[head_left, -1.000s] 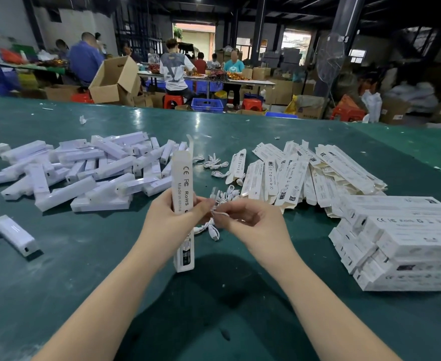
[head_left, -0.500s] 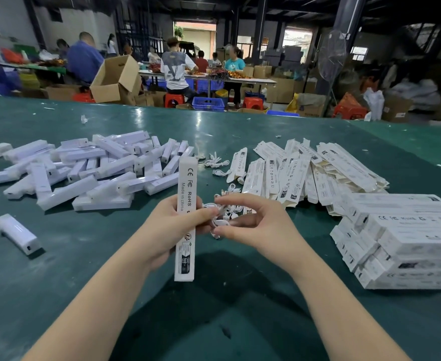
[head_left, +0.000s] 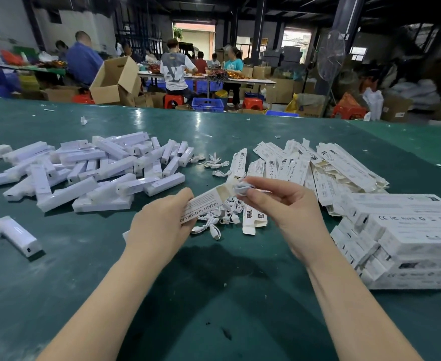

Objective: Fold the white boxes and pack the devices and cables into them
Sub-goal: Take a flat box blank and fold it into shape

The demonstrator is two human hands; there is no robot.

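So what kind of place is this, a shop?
More likely a packing workshop or warehouse. The green table holds heaps of white devices and flat boxes, and cardboard cartons stand behind, where other people work at tables.

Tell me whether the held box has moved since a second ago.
Yes. The white box in the left hand tipped from upright to lying sideways, its open end toward the stack of packed boxes.
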